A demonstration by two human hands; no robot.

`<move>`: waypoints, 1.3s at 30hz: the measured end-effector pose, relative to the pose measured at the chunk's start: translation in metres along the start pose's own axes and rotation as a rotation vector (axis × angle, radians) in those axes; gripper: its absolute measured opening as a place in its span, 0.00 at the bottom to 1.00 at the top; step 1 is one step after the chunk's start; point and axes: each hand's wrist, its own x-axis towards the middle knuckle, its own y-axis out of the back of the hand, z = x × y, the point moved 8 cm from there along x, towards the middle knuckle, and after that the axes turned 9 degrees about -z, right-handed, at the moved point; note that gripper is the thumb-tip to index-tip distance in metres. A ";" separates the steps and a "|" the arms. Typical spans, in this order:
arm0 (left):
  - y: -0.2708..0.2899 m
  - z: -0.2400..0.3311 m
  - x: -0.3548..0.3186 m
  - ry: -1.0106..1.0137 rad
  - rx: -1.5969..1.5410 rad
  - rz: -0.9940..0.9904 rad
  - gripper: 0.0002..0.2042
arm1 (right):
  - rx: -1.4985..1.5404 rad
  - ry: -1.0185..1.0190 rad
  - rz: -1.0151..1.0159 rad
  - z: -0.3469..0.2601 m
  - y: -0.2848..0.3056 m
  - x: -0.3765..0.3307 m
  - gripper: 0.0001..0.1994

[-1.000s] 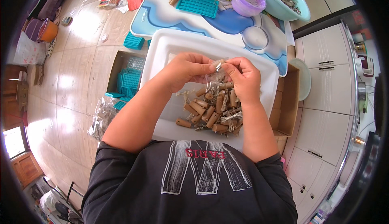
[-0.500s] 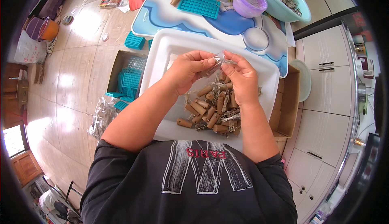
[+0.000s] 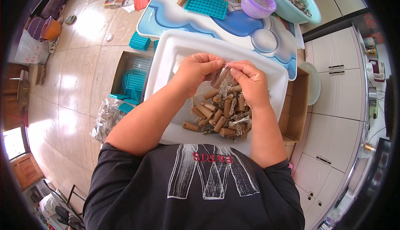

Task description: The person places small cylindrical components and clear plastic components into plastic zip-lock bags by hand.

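Observation:
Both my hands pinch a small clear plastic bag (image 3: 218,78) above a white plastic tub (image 3: 160,59). My left hand (image 3: 193,69) grips the bag's left side near the top, thumb against fingers. Close by, my right hand (image 3: 252,82) has the upper right edge between thumb and fingertips. Something brown shows through the film, but its shape is partly hidden. Below the hands, a heap of brown tapered cylinders (image 3: 206,112) lies in the tub, mixed with crinkled clear wrapping and thin stringy bits.
Behind the tub stands a blue-and-white table (image 3: 164,15) with a teal pegged tray (image 3: 206,6), a purple bucket (image 3: 257,5) and a large pale-blue basin (image 3: 306,1). Left is a box (image 3: 118,69) of teal trays beside crumpled plastic (image 3: 107,119); right, a cardboard box (image 3: 298,109).
The bag now hangs lower and straighter between my hands, showing more of its brown content. My fingertips have shifted slightly along its top; both hands stay over the tub.

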 end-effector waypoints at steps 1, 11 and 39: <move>0.001 0.001 0.000 -0.024 0.032 0.014 0.06 | -0.163 0.098 0.115 -0.013 0.004 -0.003 0.06; -0.018 0.005 -0.003 -0.190 0.342 -0.032 0.09 | -0.689 0.481 0.350 -0.044 -0.006 -0.012 0.07; -0.004 0.020 -0.007 -0.223 0.284 0.045 0.05 | 0.215 -0.100 0.170 0.013 0.018 -0.003 0.09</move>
